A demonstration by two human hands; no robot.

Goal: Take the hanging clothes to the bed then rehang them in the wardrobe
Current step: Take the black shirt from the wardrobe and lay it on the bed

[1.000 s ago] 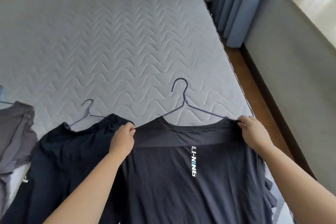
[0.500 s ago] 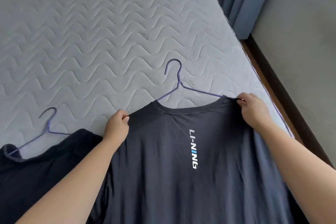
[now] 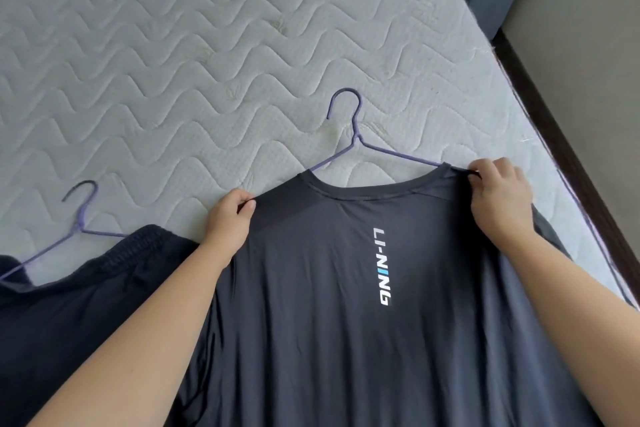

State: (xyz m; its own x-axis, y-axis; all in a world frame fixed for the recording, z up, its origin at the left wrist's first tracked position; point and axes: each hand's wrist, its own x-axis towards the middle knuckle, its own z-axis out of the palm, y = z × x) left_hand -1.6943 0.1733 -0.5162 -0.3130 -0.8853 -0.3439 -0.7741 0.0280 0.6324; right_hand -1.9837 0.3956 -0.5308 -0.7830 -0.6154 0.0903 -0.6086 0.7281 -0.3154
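Laid on bed (image 3: 173, 62), near its right edge: dark T-shirt (image 3: 311, 340) on purple hanger (image 3: 354, 139). White lettering (image 3: 382, 265) down the back, one letter blue: "LI-NING". Pinched at shoulders by left hand (image 3: 230, 218) and right hand (image 3: 498, 194). Just left: another dark garment (image 3: 69, 315) on second hanger (image 3: 79, 222).

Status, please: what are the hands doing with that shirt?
Left hand and right hand each pinch a shoulder of the shirt. Shirt on hanger, hook on bed. Second hung garment alongside, left.
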